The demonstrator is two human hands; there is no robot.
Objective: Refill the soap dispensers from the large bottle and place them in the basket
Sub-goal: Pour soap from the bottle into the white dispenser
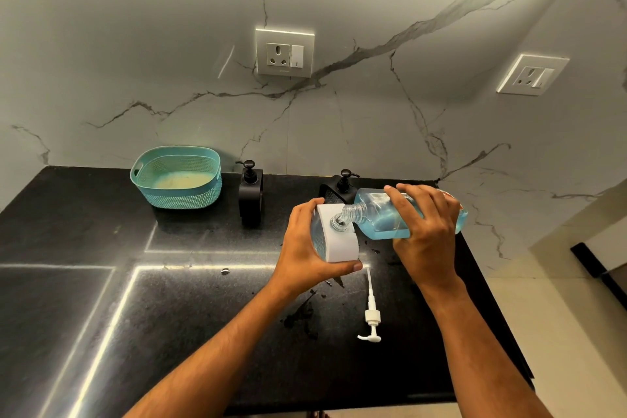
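A veined marble wall with two socket plates (285, 52) rose behind a black stone worktop (101, 299), the biggest surface in view. At its far left stood the teal basket (176, 195), holding no dispenser. The large bottle (376, 217), clear and partly full of blue soap, lay tipped nearly flat in the right hand (425, 227), whose fingers curled over its body from above. Its threaded neck met the open mouth of the white dispenser (336, 236), which the left hand (310, 248) gripped round the side, thumb along the near edge, holding it tilted toward the bottle. Two black dispensers stood farther back with pumps fitted: one (250, 193) just right of the basket, the other (341, 187) partly hidden behind the bottle. The white pump (371, 312) lay loose on the worktop near the hands, among small wet spots (302, 316).

The pour looked under way. The main risk was overflow or a miss: the two mouths only touched, so a slight wobble of either hand, or too steep a tilt, could send soap down the dispenser's side. Soapy fingers might then slip on it. The loose pump could also be knocked off the worktop.
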